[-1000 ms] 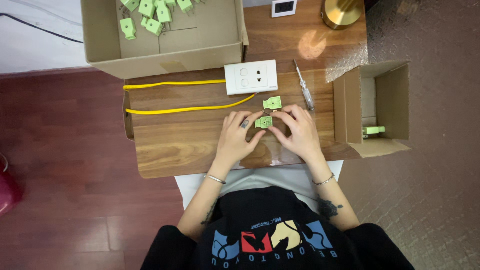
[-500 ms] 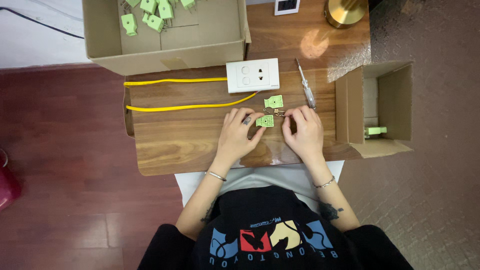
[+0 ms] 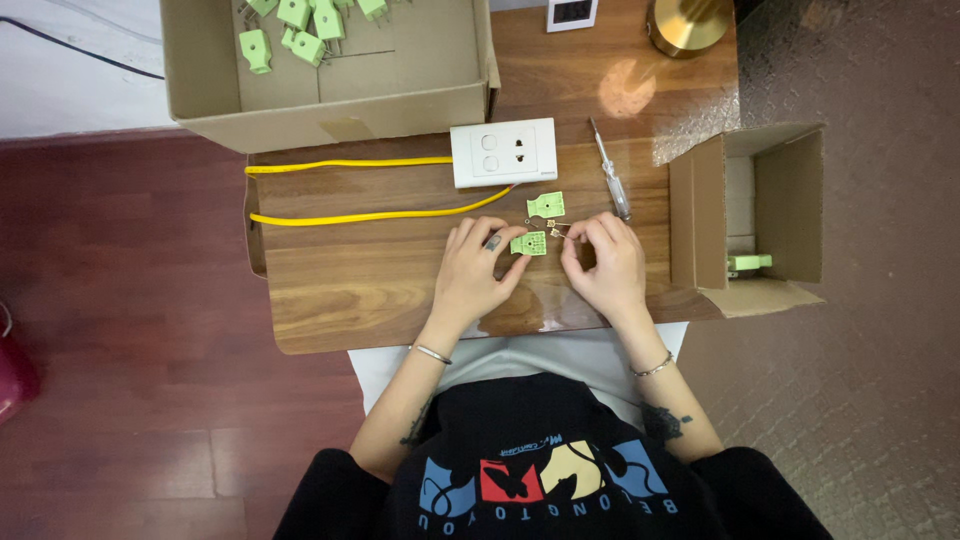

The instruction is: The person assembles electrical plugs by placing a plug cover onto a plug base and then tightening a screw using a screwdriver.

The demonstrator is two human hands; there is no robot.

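Item, wooden board laid across the person's lap: left hand rested on it, fingertips pinched on a small green plug half lying flat at the board's middle; right hand just beside, thumb and forefinger closed on a small metal pin at that piece's upper right edge. Second green plug half lay just above, apart from both hands. White wall socket plate with yellow cable lay near the board's far edge; a screwdriver lay to its right. Large cardboard box at the far left held more green plugs; a smaller cardboard box at right held one green plug
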